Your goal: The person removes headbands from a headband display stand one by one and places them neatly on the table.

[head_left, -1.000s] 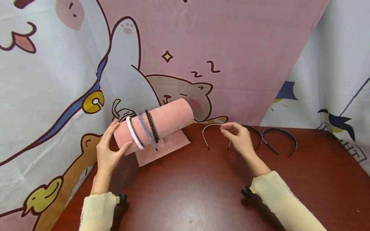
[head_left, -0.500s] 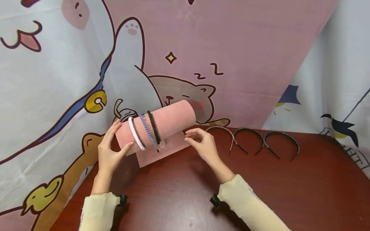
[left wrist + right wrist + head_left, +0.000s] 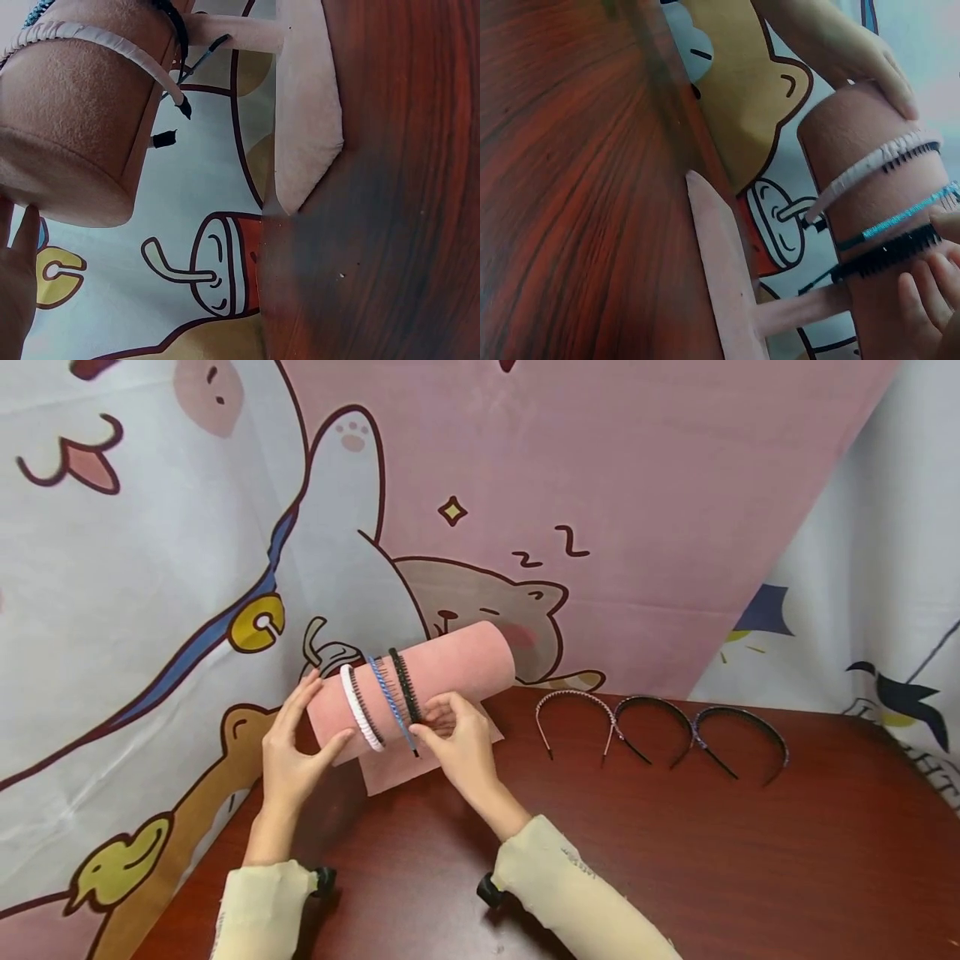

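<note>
A pink plush-covered headband stand (image 3: 457, 664) with a roll on a short post carries a white headband (image 3: 358, 706), a blue headband (image 3: 388, 697) and a black headband (image 3: 403, 681) with comb teeth. My left hand (image 3: 288, 760) holds the roll's left end, fingers behind it and thumb in front. On the front of the roll is my right hand (image 3: 461, 747), thumb apart from its bent fingers. In the right wrist view the right thumb (image 3: 946, 225) overlaps the black headband, and the other fingers lie against the roll on its far side.
A pale pink headband (image 3: 573, 693), a dark headband (image 3: 656, 700) and a purple-blue headband (image 3: 742, 712) stand in a row on the brown table (image 3: 637, 835). A cartoon-printed cloth (image 3: 637, 510) hangs behind and to the left of the stand.
My right hand has moved left from the pale pink headband, past the stand's base, to the black headband on the roll. My left hand keeps its hold.
</note>
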`<act>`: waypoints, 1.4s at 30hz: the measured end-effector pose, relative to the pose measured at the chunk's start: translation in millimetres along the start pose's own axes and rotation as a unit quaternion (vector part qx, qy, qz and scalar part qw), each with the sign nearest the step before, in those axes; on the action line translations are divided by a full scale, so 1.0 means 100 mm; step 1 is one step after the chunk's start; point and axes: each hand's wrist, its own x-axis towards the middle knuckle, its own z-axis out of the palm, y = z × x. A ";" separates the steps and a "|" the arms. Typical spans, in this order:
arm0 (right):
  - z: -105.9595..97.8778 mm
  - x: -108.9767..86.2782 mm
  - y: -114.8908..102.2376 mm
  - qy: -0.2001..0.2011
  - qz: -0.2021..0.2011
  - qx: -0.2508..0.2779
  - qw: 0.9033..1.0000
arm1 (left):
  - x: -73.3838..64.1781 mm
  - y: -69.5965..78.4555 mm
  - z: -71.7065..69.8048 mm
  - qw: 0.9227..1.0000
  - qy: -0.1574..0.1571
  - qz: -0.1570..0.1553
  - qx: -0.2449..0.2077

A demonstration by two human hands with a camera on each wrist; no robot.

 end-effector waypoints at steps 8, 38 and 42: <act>0.06 -0.04 0.01 0.031 -0.007 -0.096 0.995 | -0.03 0.00 0.02 1.000 0.002 0.004 -0.007; -0.72 -0.08 0.30 0.093 0.054 0.069 0.992 | -0.02 -0.44 0.06 1.000 0.008 0.008 -0.008; -0.84 -0.09 0.31 0.104 0.051 0.075 0.990 | -0.02 -0.45 0.07 1.000 0.014 0.009 -0.010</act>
